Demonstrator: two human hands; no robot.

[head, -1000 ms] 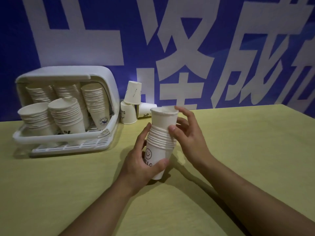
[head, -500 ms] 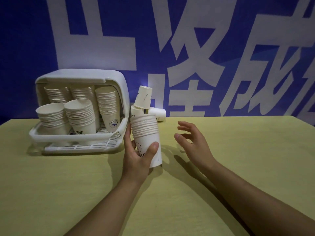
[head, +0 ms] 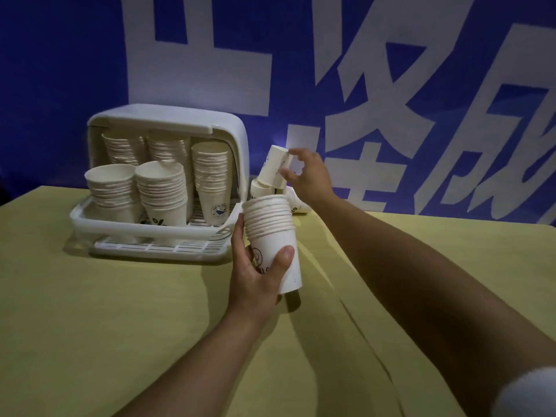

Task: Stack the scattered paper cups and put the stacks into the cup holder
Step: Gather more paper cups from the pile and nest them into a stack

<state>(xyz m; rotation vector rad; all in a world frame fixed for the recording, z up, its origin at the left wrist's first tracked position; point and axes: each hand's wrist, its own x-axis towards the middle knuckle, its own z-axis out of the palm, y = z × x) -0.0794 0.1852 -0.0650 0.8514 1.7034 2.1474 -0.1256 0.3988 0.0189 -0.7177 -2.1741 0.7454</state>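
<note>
Two hands work: left hand (head: 258, 269) grips the cup stack (head: 270, 236), right hand (head: 307, 179) pinches an upturned cup (head: 273, 167) near the tabletop's (head: 120, 311) far edge.

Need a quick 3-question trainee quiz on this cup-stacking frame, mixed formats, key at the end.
1. True or false: the left hand grips the held stack round its bottom cup.
2. What is the right hand doing?
A. pinching the upside-down cup right of the cup holder
B. resting flat on the table
C. pressing down on the held stack
3. Fill in: the stacks already in the cup holder stand with their mouths facing ____.

Key: 1 true; 2 A; 3 up.
</note>
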